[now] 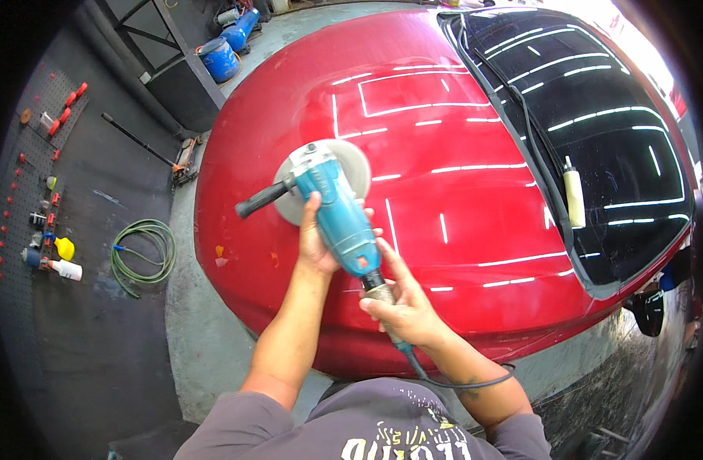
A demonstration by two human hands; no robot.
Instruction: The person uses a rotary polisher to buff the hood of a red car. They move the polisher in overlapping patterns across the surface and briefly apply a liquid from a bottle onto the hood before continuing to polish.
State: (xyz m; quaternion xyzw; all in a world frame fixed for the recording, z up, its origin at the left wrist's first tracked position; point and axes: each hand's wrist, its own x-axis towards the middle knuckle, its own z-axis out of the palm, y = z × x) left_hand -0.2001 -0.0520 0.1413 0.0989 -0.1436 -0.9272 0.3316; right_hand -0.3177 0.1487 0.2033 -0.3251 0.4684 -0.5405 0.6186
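Observation:
A teal rotary polisher [342, 218] lies across both my hands over the red car hood [413, 138]. Its round pale pad [355, 165] is over the hood, left of the middle; I cannot tell whether it touches the paint. My left hand [317, 239] grips the polisher's body from the left side, thumb on top. Around the rear handle, where the cord leaves, my right hand [405, 303] is closed. A black side handle [261, 201] sticks out to the left with no hand on it. Bright light streaks reflect in the hood.
A cream bottle [573, 193] stands by the black windshield [597, 100]. The polisher's cord [459, 383] runs along my right forearm. On the left wall hang a coiled green hose [144, 257] and spray bottles [66, 268]. A floor jack [186, 159] and a blue bucket [218, 60] stand beyond the hood's left edge.

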